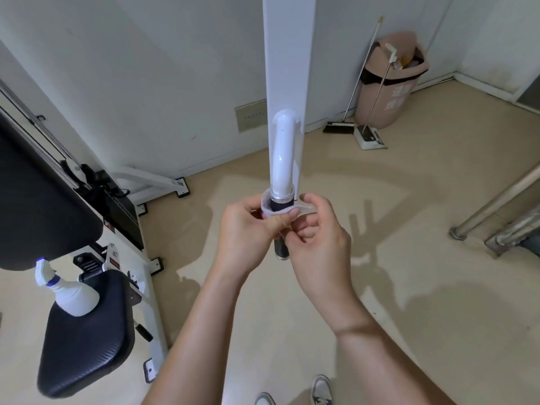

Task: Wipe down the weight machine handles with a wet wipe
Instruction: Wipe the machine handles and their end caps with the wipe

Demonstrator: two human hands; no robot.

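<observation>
- Left hand (248,229): fingers curled, thumb pressing the thin white wet wipe (270,211) against the handle.
- Right hand (318,238): thumb and forefinger pinching the wipe's free tail, just right of the handle; the other fingers are folded beneath.
- Black cylindrical handle grip (281,249): hangs from the glossy white curved tube (283,153), which joins the white upright post (287,54). The wipe loops round the grip's top, just under the chrome collar (282,197); the grip's lower end shows bare between the hands.
- Risk 1, judged: the wipe is bunched into a narrow band. Drawn down in that form, it would probably clean only a stripe and miss most of the grip.
- Risk 2, judged: uneven pull on the tail could tear the thin sheet or slip it from the left thumb.
- Risk 3, judged: the far side of the grip is hidden, so coverage there cannot be confirmed.
- Risk 4, judged: the white spray bottle (73,296) stands loose on the black padded seat (87,346); a jolt to the machine might tip it.
</observation>
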